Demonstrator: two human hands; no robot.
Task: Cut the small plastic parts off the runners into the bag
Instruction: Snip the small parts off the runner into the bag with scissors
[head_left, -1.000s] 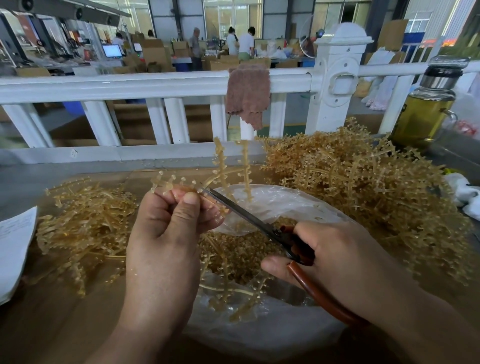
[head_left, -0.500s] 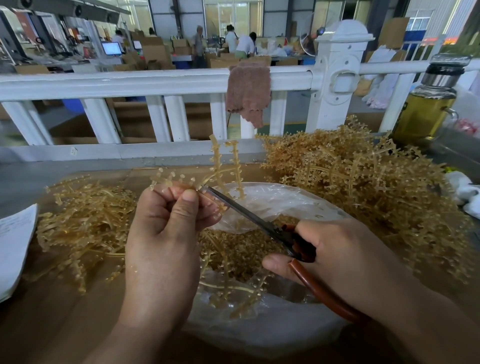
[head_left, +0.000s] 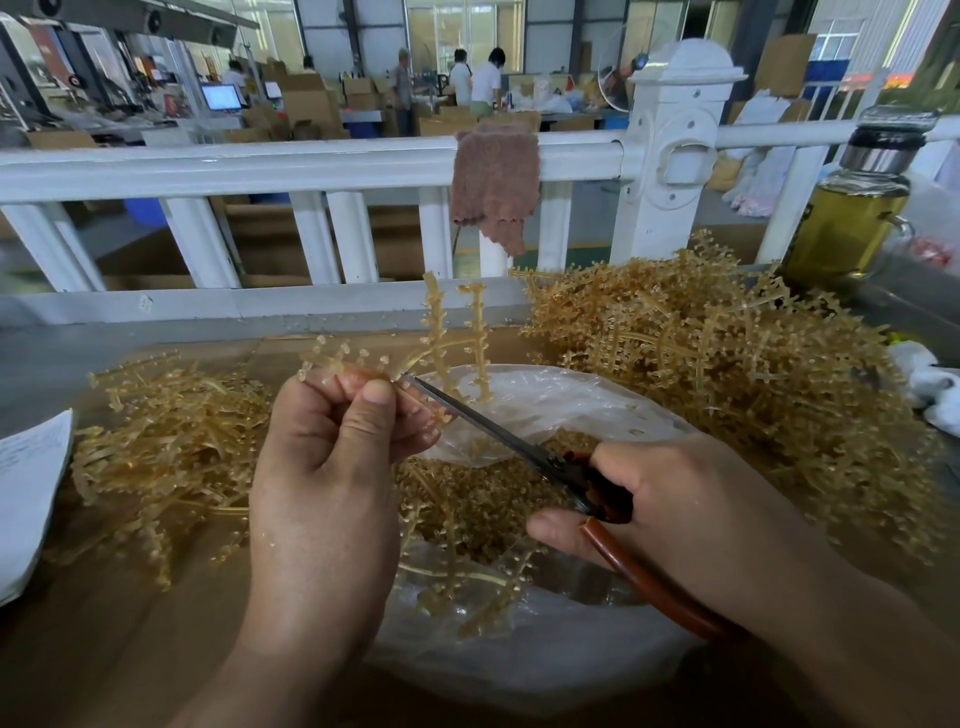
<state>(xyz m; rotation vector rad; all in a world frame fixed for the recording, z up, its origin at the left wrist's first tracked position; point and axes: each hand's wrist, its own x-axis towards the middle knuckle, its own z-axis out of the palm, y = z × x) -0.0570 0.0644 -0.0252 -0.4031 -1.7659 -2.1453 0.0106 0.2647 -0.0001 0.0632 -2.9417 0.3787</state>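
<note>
Runner (head_left: 435, 332), amber plastic: pinched in the curled fingers of the left hand (head_left: 332, 467), above the bag's far rim. Two studded branches are stood upright; another is fanned leftward.

Scissors (head_left: 493, 428): gripped at the red-brown handles by the right hand (head_left: 701, 514). The long axis is laid from lower right to upper left, with the tip set against the runner.

Clear plastic bag (head_left: 519, 670), mouth upward: loose small parts (head_left: 483, 499) and some runner pieces are contained.

Uncut runners (head_left: 727, 374) are heaped to its right, stripped runners (head_left: 171, 452) to its left.

left hand (head_left: 332, 467): thumb up, fingers curled, pinching runner (head_left: 436, 332) | right hand (head_left: 691, 504): lower, gripping scissors (head_left: 498, 431) handles
</note>
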